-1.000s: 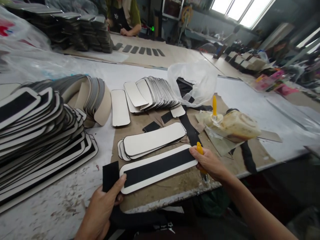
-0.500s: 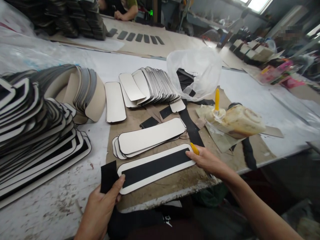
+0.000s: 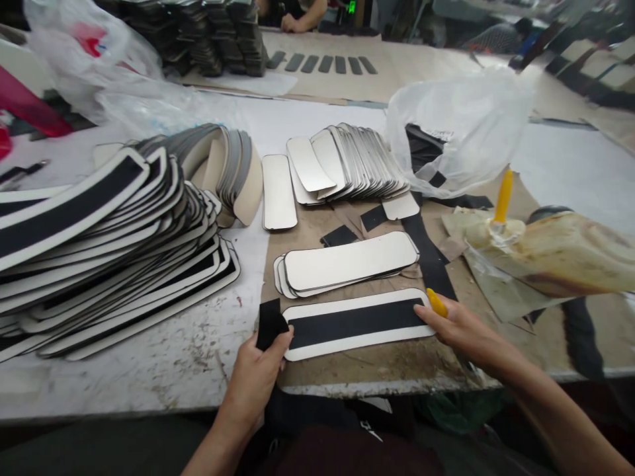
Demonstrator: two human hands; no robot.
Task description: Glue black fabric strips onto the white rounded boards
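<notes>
A long white panel with rounded corners and a black strip (image 3: 354, 325) along its middle lies level between my hands, near the table's front edge. My left hand (image 3: 262, 367) is closed on its left end, thumb on top, and also holds a small black piece of sheet (image 3: 271, 322). My right hand (image 3: 459, 327) pinches the right end, with a yellow tool handle (image 3: 436, 303) sticking out of the same grip; the rest of that tool is hidden. Just behind lies a short stack of plain white panels (image 3: 352, 261).
Finished-looking black-striped panels (image 3: 124, 244) are heaped at left. More white pieces (image 3: 367, 162) stand fanned behind, beside a clear plastic bag (image 3: 466, 132). At right sits a stained yellowish container (image 3: 580, 251) with an upright yellow handle (image 3: 503, 196). Another person's hand (image 3: 294, 24) shows across the table.
The camera view has turned left, so everything sits farther right in the picture. Both hands keep their hold on the striped panel. The black piece at my left hand now looks more bent.
</notes>
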